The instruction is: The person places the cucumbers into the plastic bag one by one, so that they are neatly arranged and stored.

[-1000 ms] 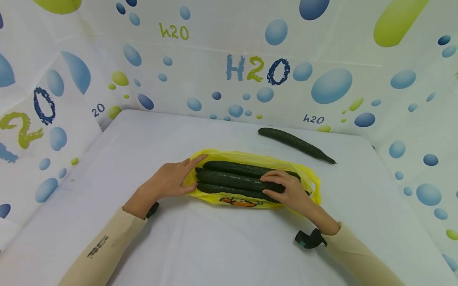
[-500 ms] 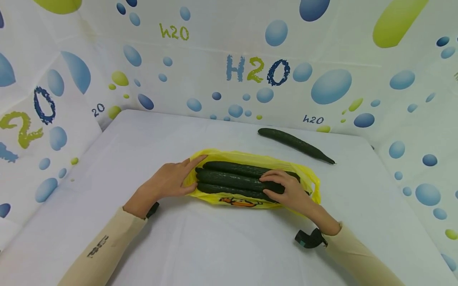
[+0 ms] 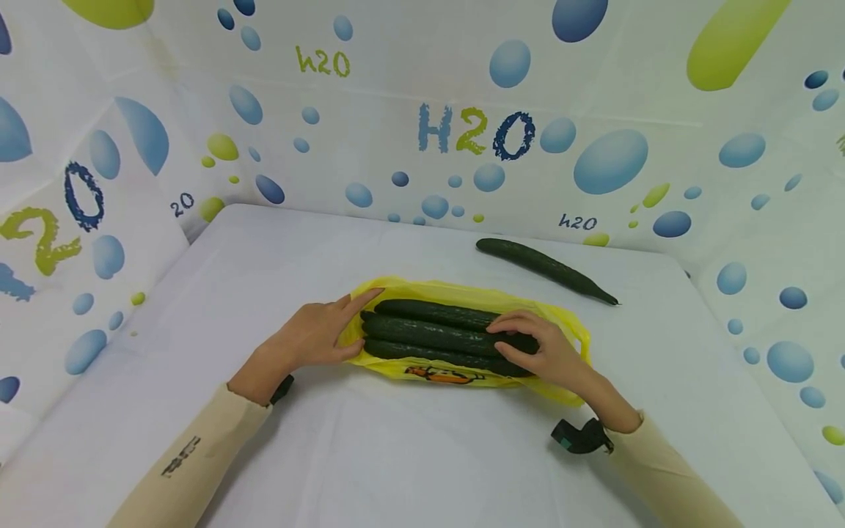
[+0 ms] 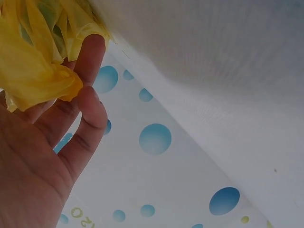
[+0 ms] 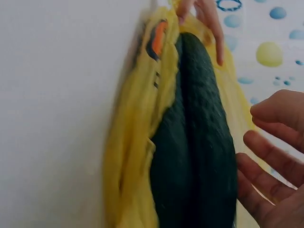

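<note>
Three dark green cucumbers [image 3: 429,333] lie side by side in a yellow plastic bag [image 3: 436,288], which rests on its side with its top spread wide. My left hand [image 3: 310,331] holds the bag's left end, its thumb and forefinger spread along the rim. In the left wrist view, crumpled yellow plastic [image 4: 42,71] lies among the fingers. Over the right part of the cucumbers is my right hand [image 3: 544,352], fingers loosely bent. The right wrist view shows these fingers [image 5: 266,178] beside a cucumber [image 5: 206,118], not wrapped round it; whether they touch it is unclear.
Behind the bag, to the right, a single cucumber [image 3: 548,268] lies on the white-covered table [image 3: 409,455]. A white sheet [image 3: 396,88] printed with blue and green drops rises along the back and sides.
My right hand has shifted slightly right along the cucumbers, and its fingers have drawn back a little. The left hand and the bag stay nearly in place.
</note>
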Action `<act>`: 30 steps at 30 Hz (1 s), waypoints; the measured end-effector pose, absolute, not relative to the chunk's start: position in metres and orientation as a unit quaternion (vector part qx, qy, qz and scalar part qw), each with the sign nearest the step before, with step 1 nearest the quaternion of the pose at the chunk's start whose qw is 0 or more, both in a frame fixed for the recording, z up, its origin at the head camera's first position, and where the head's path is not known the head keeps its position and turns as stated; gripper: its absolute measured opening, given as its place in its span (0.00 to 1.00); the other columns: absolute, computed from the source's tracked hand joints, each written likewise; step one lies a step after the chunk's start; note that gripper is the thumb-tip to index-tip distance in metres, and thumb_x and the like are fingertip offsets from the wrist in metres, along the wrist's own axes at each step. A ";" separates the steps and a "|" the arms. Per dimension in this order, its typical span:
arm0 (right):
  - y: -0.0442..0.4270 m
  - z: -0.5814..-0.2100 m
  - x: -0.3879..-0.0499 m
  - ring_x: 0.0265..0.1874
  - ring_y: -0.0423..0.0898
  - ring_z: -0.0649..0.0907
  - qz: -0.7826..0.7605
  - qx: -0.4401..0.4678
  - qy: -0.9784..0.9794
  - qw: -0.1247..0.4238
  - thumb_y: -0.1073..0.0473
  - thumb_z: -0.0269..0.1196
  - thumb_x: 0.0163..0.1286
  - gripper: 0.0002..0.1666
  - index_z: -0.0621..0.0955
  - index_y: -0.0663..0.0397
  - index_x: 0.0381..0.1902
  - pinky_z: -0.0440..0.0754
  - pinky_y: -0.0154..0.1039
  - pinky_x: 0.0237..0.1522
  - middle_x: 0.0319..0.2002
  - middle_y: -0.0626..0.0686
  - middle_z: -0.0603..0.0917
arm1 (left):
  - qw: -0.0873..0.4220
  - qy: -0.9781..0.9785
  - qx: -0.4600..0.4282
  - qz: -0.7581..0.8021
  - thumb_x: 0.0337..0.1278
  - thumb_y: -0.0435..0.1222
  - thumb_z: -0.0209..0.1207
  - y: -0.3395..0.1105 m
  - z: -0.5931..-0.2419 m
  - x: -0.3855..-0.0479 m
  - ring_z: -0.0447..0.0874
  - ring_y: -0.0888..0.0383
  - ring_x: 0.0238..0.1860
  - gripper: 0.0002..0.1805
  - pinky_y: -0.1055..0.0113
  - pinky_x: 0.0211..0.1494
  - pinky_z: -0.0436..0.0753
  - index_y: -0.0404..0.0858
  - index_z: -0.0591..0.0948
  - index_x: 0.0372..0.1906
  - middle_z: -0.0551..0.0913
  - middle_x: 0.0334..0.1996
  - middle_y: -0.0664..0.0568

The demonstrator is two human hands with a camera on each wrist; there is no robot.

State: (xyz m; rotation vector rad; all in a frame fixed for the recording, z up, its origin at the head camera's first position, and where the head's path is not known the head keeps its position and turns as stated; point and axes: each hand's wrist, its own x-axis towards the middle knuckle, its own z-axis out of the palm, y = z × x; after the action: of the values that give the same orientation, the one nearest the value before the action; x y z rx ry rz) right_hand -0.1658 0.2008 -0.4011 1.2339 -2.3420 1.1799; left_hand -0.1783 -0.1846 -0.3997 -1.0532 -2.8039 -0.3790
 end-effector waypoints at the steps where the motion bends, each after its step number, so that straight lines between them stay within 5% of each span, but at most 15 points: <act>1: 0.203 -0.400 -0.167 0.46 0.50 0.80 0.409 0.430 -0.795 0.128 0.78 0.66 0.55 0.21 0.83 0.62 0.47 0.78 0.35 0.48 0.47 0.57 0.83 | 0.061 -0.927 -0.349 -0.126 0.55 0.42 0.59 -0.185 -0.400 -0.178 0.60 0.63 0.14 0.42 0.69 0.20 0.69 0.44 0.56 0.74 0.81 0.48 0.37; 15: 0.245 -0.397 -0.181 0.41 0.44 0.80 0.526 0.386 -0.741 0.157 0.88 0.56 0.56 0.17 0.78 0.80 0.43 0.79 0.27 0.41 0.45 0.62 0.80 | 0.065 -0.925 -0.352 -0.127 0.55 0.41 0.59 -0.184 -0.399 -0.177 0.59 0.64 0.13 0.42 0.69 0.20 0.68 0.42 0.57 0.74 0.81 0.41 0.42; 24: 0.262 -0.407 -0.191 0.43 0.40 0.81 0.535 0.318 -0.757 0.200 0.87 0.54 0.58 0.18 0.82 0.74 0.43 0.77 0.24 0.41 0.42 0.61 0.82 | 0.068 -0.923 -0.357 -0.131 0.55 0.40 0.60 -0.184 -0.401 -0.178 0.61 0.64 0.14 0.41 0.68 0.21 0.70 0.42 0.57 0.74 0.78 0.35 0.46; 30: 0.268 -0.411 -0.198 0.43 0.36 0.82 0.532 0.261 -0.787 0.168 0.81 0.55 0.65 0.12 0.80 0.76 0.45 0.78 0.24 0.44 0.42 0.56 0.84 | 0.069 -0.922 -0.358 -0.131 0.55 0.41 0.60 -0.185 -0.400 -0.177 0.61 0.64 0.14 0.41 0.68 0.22 0.71 0.42 0.57 0.74 0.79 0.37 0.44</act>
State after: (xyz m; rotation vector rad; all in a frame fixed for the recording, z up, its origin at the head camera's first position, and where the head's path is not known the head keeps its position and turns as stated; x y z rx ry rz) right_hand -0.1983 0.2685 -0.4111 0.7437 -2.2399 1.5144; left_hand -0.1768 -0.1847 -0.4002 -1.0762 -2.7753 -0.3939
